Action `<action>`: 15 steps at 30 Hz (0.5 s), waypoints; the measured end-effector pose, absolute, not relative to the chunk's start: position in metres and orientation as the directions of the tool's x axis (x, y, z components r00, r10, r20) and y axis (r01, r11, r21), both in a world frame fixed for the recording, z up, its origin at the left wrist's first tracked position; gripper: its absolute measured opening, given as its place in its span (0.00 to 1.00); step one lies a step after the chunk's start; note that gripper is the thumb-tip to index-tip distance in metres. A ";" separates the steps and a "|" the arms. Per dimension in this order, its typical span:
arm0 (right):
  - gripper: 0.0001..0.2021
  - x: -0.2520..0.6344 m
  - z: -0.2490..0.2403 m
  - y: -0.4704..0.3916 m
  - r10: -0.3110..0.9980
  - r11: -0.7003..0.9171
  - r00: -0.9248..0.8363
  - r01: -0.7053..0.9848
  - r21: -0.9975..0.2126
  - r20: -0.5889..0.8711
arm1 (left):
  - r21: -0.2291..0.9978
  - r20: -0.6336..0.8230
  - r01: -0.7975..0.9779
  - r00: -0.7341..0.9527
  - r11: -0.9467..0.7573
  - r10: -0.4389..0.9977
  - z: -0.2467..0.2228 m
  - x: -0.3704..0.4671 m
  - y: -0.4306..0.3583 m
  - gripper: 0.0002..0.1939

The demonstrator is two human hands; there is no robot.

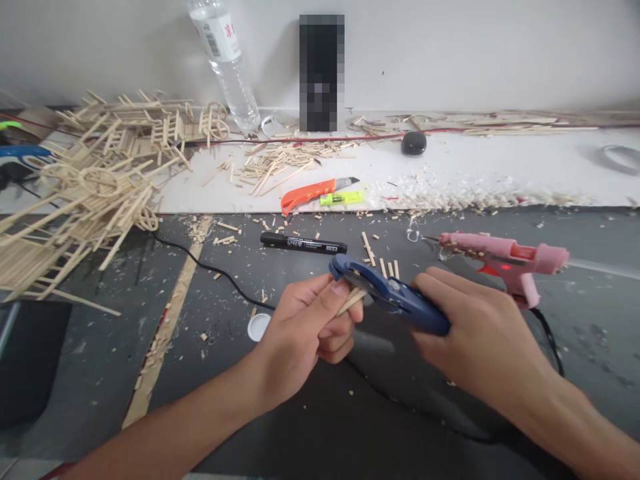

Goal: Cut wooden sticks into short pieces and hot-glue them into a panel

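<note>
Several short wood pieces (pixel 369 249) loose on desk (pixel 215 400), stick frames (pixel 170 130) assembled | sticks (pixel 350 301) in left hand (pixel 295 327), at cutter (pixel 400 297) jaws, cut-through unclear | left fingers pinched closed on sticks | right hand (pixel 465 320) fingers curled round cutter, nearly closed

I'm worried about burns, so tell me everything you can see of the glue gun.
The glue gun has a pink, plastic-looking body with a red-orange trigger and a lit red light. It lies on the dark table, nozzle pointing left, handle toward the person. Pale bits cling to its barrel, stringy glue lies by the tip, and a clear rod extends behind. A black cable runs from the handle. Neither hand grips it.
</note>
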State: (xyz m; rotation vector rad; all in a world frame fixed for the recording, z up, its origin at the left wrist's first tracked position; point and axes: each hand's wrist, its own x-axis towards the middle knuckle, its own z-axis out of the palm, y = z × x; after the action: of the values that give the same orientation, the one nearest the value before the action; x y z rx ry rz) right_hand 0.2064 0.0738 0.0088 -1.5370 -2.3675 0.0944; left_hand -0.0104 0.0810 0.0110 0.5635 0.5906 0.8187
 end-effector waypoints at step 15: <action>0.29 0.172 0.049 0.186 0.993 0.087 -0.046 0.914 -0.396 0.113 | 0.787 -0.184 -0.460 0.459 0.410 0.869 0.012 -0.011 0.090 0.15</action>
State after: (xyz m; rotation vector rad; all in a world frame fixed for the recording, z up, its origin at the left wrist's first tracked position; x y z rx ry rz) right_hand 0.1724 0.1860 0.0487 -1.8837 -2.0201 0.3065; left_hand -0.0112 0.0903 0.0116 0.7324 0.6496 0.9149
